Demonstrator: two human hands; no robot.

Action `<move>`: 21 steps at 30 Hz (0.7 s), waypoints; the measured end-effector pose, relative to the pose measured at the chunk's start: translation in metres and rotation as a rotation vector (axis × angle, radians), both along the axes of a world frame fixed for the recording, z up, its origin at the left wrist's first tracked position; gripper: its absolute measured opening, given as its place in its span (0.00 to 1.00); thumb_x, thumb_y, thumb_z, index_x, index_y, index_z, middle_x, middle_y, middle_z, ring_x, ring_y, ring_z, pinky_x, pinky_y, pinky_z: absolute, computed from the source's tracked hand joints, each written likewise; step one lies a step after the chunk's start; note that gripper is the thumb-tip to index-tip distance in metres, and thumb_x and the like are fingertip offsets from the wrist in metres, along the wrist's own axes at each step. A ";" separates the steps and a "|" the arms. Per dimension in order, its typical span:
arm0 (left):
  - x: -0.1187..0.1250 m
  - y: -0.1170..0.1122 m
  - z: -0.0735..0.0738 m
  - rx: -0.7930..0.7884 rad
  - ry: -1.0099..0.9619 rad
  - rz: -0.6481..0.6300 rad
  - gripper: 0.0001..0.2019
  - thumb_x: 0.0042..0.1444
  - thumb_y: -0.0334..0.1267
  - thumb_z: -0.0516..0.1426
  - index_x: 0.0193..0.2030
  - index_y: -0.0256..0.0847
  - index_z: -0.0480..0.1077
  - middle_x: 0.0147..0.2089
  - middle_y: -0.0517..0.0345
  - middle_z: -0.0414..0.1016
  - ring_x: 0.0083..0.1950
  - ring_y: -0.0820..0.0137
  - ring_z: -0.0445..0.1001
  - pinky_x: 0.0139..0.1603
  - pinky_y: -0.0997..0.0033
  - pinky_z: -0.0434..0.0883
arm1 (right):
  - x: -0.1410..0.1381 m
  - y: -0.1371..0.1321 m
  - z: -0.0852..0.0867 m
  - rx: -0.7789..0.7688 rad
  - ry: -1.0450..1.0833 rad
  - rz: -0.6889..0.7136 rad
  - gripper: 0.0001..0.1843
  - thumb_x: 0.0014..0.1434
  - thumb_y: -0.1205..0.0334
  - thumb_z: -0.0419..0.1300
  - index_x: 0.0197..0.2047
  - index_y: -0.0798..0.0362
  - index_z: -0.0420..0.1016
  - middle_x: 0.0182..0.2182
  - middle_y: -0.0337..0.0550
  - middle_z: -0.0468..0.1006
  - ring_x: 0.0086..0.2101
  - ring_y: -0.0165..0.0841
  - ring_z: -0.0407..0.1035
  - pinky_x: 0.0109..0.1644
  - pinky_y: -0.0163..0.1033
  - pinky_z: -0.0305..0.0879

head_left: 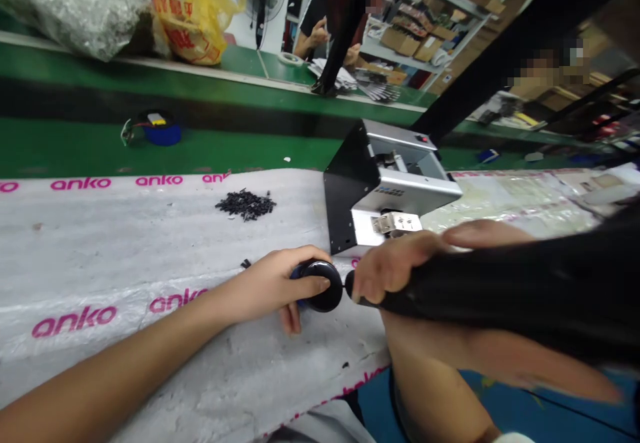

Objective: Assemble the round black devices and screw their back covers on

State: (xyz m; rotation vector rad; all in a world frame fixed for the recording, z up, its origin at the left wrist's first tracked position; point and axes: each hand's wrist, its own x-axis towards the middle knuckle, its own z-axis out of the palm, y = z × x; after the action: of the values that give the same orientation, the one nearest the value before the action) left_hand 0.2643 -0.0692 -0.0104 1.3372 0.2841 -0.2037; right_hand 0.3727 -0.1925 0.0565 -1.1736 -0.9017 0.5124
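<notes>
My left hand is closed around a small round device with a glossy black face and a blue edge. The thumb lies across its face. My right hand grips a thick black electric screwdriver, held nearly level with its tip pointing left. Its thin bit meets the right edge of the round device; whether a screw sits there is too small to tell. Just behind both hands stands a silver and black screw feeder. To the left lies a heap of small black parts.
White wrap printed with pink letters covers the bench. Behind it, a blue round unit with wires sits on the green belt. A yellow bag and a clear plastic bag rest on the far ledge. A person works opposite.
</notes>
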 end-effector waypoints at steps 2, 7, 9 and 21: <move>0.000 -0.003 0.000 0.026 0.022 0.016 0.19 0.59 0.49 0.57 0.55 0.47 0.67 0.36 0.58 0.76 0.21 0.70 0.77 0.19 0.75 0.73 | 0.004 0.005 0.004 0.170 -0.030 -0.072 0.28 0.47 0.29 0.62 0.43 0.38 0.69 0.20 0.33 0.71 0.15 0.34 0.63 0.17 0.40 0.63; -0.003 -0.008 -0.001 0.337 0.020 0.179 0.28 0.56 0.52 0.61 0.61 0.49 0.61 0.35 0.59 0.75 0.21 0.73 0.70 0.20 0.75 0.67 | 0.039 -0.001 0.029 0.409 -0.140 -0.440 0.22 0.58 0.37 0.60 0.44 0.47 0.72 0.20 0.32 0.66 0.15 0.27 0.61 0.17 0.34 0.60; -0.005 -0.008 -0.003 0.581 -0.086 0.233 0.29 0.50 0.52 0.65 0.57 0.49 0.66 0.45 0.56 0.74 0.25 0.73 0.69 0.25 0.74 0.68 | 0.055 -0.005 0.034 0.507 -0.298 -0.606 0.17 0.62 0.43 0.59 0.44 0.48 0.71 0.21 0.33 0.67 0.18 0.26 0.64 0.20 0.33 0.62; -0.001 0.000 -0.006 0.816 -0.170 0.130 0.32 0.45 0.49 0.69 0.58 0.50 0.67 0.58 0.56 0.73 0.59 0.55 0.71 0.61 0.55 0.66 | 0.080 0.001 0.012 0.311 -0.061 -0.358 0.26 0.54 0.37 0.63 0.44 0.49 0.68 0.17 0.29 0.68 0.12 0.27 0.61 0.11 0.31 0.57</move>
State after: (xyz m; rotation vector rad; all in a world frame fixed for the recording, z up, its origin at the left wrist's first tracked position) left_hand 0.2636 -0.0696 -0.0165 2.1202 0.3227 0.1608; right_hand 0.4522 -0.1915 0.0687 -1.0371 -0.7680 0.0434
